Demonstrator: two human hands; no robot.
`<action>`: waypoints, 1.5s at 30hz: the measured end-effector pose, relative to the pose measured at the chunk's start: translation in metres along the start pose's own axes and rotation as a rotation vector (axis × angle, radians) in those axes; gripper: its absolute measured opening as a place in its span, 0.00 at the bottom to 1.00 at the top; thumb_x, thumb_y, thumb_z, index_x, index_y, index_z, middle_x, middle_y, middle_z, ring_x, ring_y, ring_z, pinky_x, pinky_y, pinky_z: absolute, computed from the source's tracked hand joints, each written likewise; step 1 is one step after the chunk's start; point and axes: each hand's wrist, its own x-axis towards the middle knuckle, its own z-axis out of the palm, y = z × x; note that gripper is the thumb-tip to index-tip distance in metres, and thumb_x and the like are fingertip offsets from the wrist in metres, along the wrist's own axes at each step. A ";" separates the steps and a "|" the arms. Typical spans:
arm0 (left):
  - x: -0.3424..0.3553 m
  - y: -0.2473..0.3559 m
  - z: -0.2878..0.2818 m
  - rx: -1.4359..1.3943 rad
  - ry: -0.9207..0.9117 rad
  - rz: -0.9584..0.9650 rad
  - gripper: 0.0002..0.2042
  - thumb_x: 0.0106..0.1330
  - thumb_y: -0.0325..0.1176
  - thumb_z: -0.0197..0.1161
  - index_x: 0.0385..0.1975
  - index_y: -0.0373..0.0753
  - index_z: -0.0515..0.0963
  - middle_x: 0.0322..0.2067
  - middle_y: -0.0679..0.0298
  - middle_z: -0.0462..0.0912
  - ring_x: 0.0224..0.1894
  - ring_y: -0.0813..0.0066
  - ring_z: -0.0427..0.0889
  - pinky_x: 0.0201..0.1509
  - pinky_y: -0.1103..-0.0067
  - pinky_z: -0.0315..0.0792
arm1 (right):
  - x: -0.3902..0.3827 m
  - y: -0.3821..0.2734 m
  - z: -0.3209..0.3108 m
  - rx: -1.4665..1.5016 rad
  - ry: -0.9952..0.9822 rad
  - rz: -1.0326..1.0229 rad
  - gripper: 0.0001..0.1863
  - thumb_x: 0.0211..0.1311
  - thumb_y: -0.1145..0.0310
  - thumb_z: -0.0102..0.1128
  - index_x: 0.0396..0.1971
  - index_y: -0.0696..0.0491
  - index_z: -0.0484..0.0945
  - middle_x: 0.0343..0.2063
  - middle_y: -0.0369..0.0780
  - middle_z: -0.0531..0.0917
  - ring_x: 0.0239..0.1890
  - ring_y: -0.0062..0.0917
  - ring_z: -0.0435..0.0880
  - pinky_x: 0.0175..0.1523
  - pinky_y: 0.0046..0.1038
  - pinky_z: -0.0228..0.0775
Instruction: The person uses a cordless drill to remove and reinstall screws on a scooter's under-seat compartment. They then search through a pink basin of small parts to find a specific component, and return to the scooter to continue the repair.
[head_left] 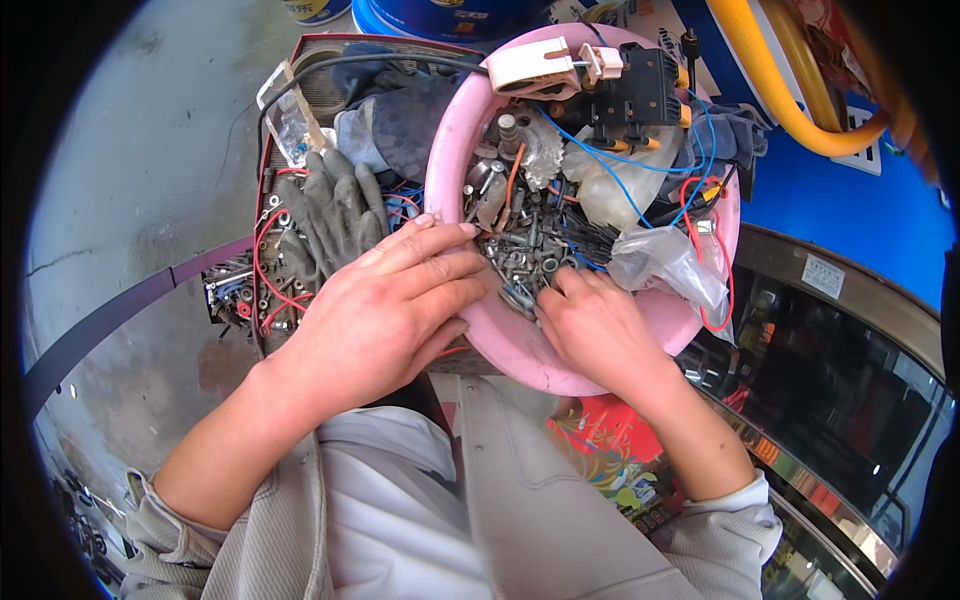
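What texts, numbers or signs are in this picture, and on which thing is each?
Small tub, top left: white characters, not copied here.
Large blue tub: marks too blurred.
White label, right: too small.
White patch by yellow hose: partly hidden.
Other print: I cannot read surely.

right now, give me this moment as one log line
left hand: over pink basin rim | right hand: among bolts | grey glove: left of basin

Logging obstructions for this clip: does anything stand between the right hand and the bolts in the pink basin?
Nothing visible does: the right hand reaches into the basin, right down at the bolts. The clear bag lies to the hand's right, not between them.
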 end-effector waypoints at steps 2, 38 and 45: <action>0.000 0.000 0.000 0.001 -0.001 -0.004 0.20 0.60 0.28 0.74 0.53 0.37 0.83 0.57 0.58 0.83 0.69 0.54 0.76 0.78 0.55 0.66 | 0.011 -0.004 0.012 -0.044 0.026 0.079 0.06 0.58 0.73 0.59 0.35 0.56 0.81 0.30 0.44 0.85 0.36 0.37 0.89 0.41 0.38 0.84; -0.008 -0.012 0.005 -0.077 0.070 0.043 0.18 0.60 0.29 0.73 0.51 0.36 0.83 0.57 0.57 0.83 0.69 0.56 0.76 0.78 0.57 0.66 | 0.037 -0.035 0.040 0.281 0.145 0.547 0.11 0.62 0.69 0.65 0.44 0.52 0.88 0.42 0.45 0.86 0.48 0.45 0.86 0.53 0.45 0.80; -0.006 -0.008 0.000 -0.051 0.031 0.037 0.18 0.60 0.28 0.73 0.52 0.37 0.83 0.58 0.58 0.82 0.70 0.55 0.74 0.78 0.56 0.65 | 0.040 -0.025 0.035 0.268 0.141 0.428 0.07 0.61 0.70 0.63 0.38 0.54 0.83 0.39 0.46 0.88 0.46 0.43 0.87 0.51 0.45 0.80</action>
